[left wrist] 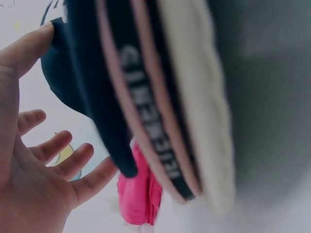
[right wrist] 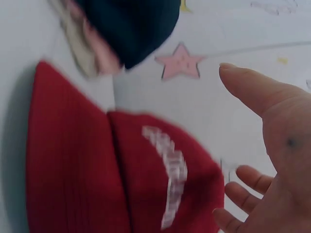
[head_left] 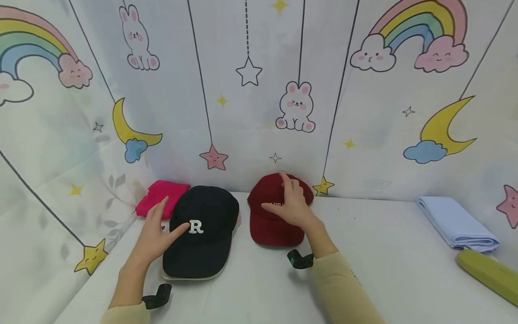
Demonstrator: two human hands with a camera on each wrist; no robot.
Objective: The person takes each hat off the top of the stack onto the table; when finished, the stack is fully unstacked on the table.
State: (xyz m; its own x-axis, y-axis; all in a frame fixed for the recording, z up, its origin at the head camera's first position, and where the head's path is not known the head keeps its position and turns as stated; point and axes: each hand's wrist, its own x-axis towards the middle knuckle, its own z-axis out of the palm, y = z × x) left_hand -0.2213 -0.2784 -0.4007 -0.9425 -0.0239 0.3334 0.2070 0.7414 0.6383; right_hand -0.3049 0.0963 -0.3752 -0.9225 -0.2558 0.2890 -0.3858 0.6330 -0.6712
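Note:
A black cap (head_left: 202, 207) with a white letter R lies on top of others; pink edges and a cream brim (left wrist: 204, 97) show beneath it in the left wrist view. My left hand (head_left: 151, 238) is at its left side, fingers spread, the thumb over the crown near the R; whether it touches cannot be told. To the right sits a dark red cap (head_left: 267, 225) with white lettering on its front. Over that cap hovers my right hand (head_left: 294, 204), fingers apart and holding nothing. In the right wrist view a gap shows between the thumb and the red cap.
Bright pink folded cloth (head_left: 162, 193) lies behind the black cap, by the backdrop. On the right of the white table (head_left: 364, 252) are a folded light blue cloth (head_left: 457, 220) and a long green object (head_left: 487, 272). A patterned curtain (head_left: 251, 121) hangs behind.

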